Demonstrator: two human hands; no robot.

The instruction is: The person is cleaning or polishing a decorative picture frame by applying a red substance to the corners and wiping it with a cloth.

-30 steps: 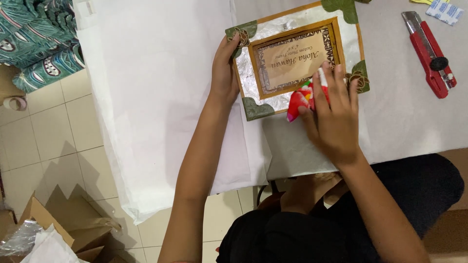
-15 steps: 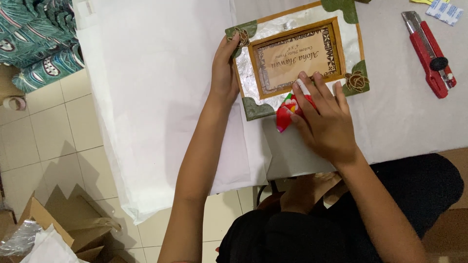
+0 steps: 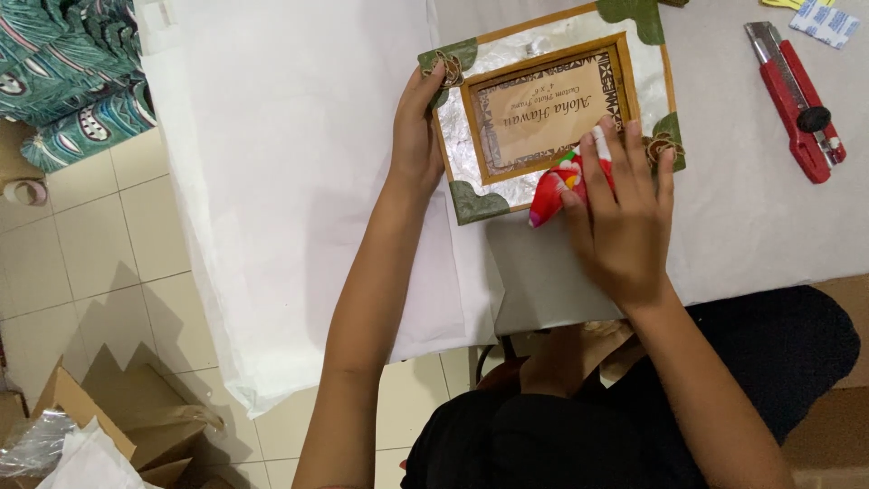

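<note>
Black clothing: at 6 o'clock, nearest the camera, the person's lap sits below the table edge.
Cardboard box (image 3: 136, 426): at 7 o'clock on the tiled floor (image 3: 90, 244), flaps open, with white paper and clear plastic inside.
White tissue paper (image 3: 299, 181): covers the table from the centre out to 9 o'clock, and its near edge hangs over the side.
Right hand (image 3: 625, 226): just right of centre, palm down. All 4 fingers lie flat and slightly apart across the frame's near rail, and they pin a red cloth (image 3: 554, 186) against it with the thumb.
Left hand (image 3: 416, 136): at 11 o'clock from the right hand. Its fingers and thumb are closed on the frame's left rail, close below the green corner piece.
Picture frame (image 3: 543, 50): lies flat on the paper at 12 o'clock, turned slightly anticlockwise. It has a wood edge, a pale shell border, 4 green corners and a tan printed card (image 3: 543, 109) in the window.
Step in hand: apparently wiping the frame's near rail and lower right corner, with the left hand bracing it.
Next move calls for: a firm left-hand hold so the frame does not slide on the slick paper, and light pressure near the raised corner ornaments.
Box cutter (image 3: 797, 100): red and grey, at 2 o'clock, well apart from both hands.
Small packets (image 3: 824, 20): at 1 o'clock, beyond the cutter.
Folded teal fabric (image 3: 63, 81): stacked at 10 o'clock, off the table.
</note>
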